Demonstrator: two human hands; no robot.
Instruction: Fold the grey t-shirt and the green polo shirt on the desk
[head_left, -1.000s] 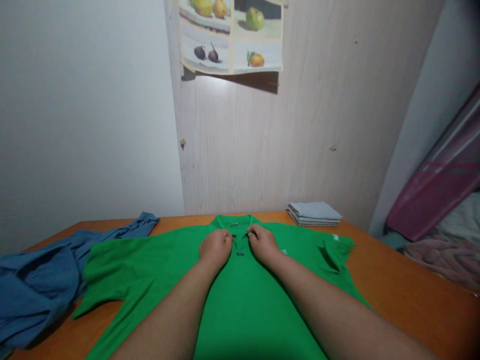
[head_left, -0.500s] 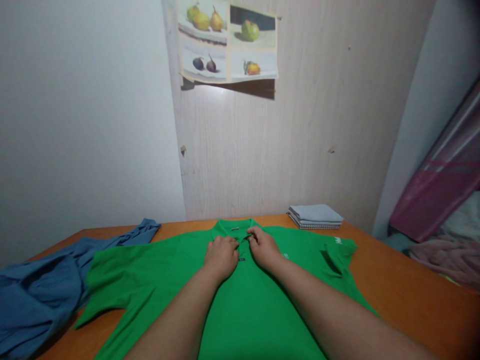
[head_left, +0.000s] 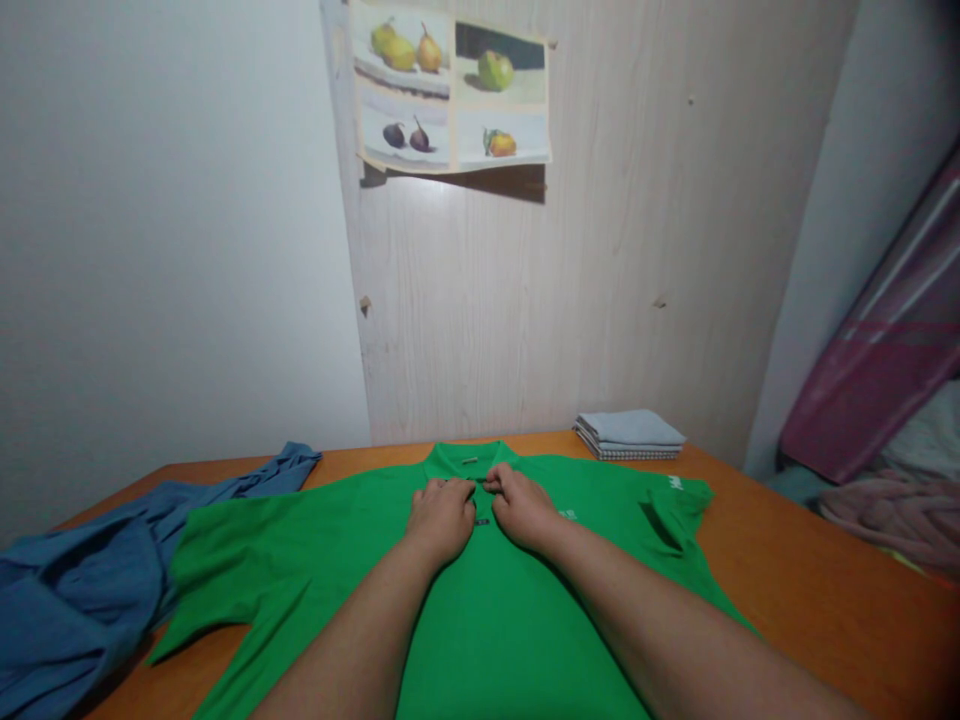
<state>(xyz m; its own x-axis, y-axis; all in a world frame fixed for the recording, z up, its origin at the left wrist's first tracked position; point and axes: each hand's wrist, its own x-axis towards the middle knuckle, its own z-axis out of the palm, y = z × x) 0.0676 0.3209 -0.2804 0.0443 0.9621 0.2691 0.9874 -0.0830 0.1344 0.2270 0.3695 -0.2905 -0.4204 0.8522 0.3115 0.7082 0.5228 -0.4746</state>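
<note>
A green polo shirt (head_left: pixel 510 620) lies spread front side up, its collar toward the wall and its short sleeves out to both sides. My left hand (head_left: pixel 441 518) is closed on the left edge of the shirt's button placket, just below the collar. Opposite it, my right hand (head_left: pixel 521 508) pinches the placket's other edge with thumb and fingertips. The two hands are a short gap apart, and a small dark label shows between them. Whether a button is between the fingers is too small to tell.
Crumpled blue cloth (head_left: pixel 82 570) lies at the left, partly beside the green sleeve. A stack of folded cloths (head_left: pixel 630 435) sits at the table's back right. The orange table (head_left: pixel 817 590) meets a wall with fruit pictures (head_left: pixel 454 90). Bedding (head_left: pixel 892 510) is at far right.
My right hand has shifted slightly left and down, its fingertips nearer my left hand at the placket. My left hand stays nearly in place. The view has tilted slightly.
</note>
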